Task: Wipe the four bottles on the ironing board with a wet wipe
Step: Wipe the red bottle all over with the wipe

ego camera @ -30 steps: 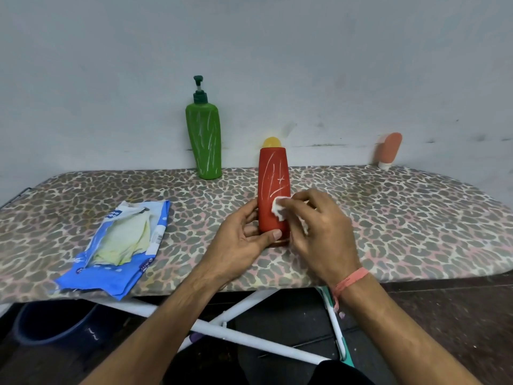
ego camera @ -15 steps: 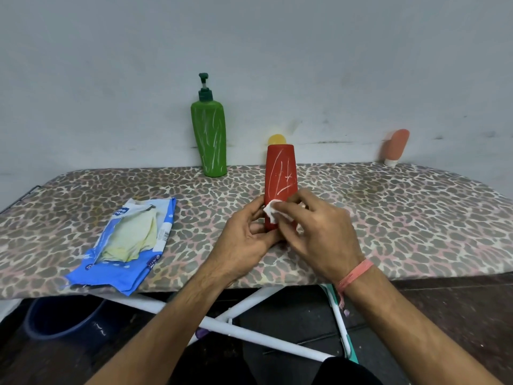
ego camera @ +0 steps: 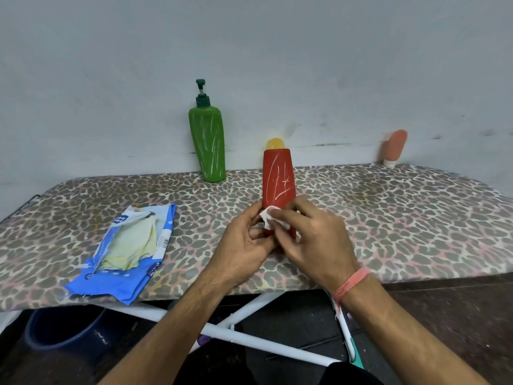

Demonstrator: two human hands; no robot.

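A red bottle (ego camera: pixel 278 179) with white scribbles stands upright near the front of the leopard-print ironing board (ego camera: pixel 402 218). My left hand (ego camera: pixel 244 243) grips its base from the left. My right hand (ego camera: pixel 313 237) pinches a white wet wipe (ego camera: pixel 270 218) against the bottle's lower front. A green pump bottle (ego camera: pixel 208 143) with white marks stands at the back by the wall. Behind the red bottle only the top of a yellow bottle (ego camera: pixel 274 143) shows. A small orange tube-shaped bottle (ego camera: pixel 394 148) leans on the wall at the back right.
An open blue wet-wipe pack (ego camera: pixel 125 251) lies on the board's left front part. The grey wall runs just behind the bottles. Below the board are its white legs (ego camera: pixel 249 337) and a dark blue bucket (ego camera: pixel 63 329) on the floor.
My right hand has slid the wipe down and left across the lower part of the red bottle. My left hand stays on the base.
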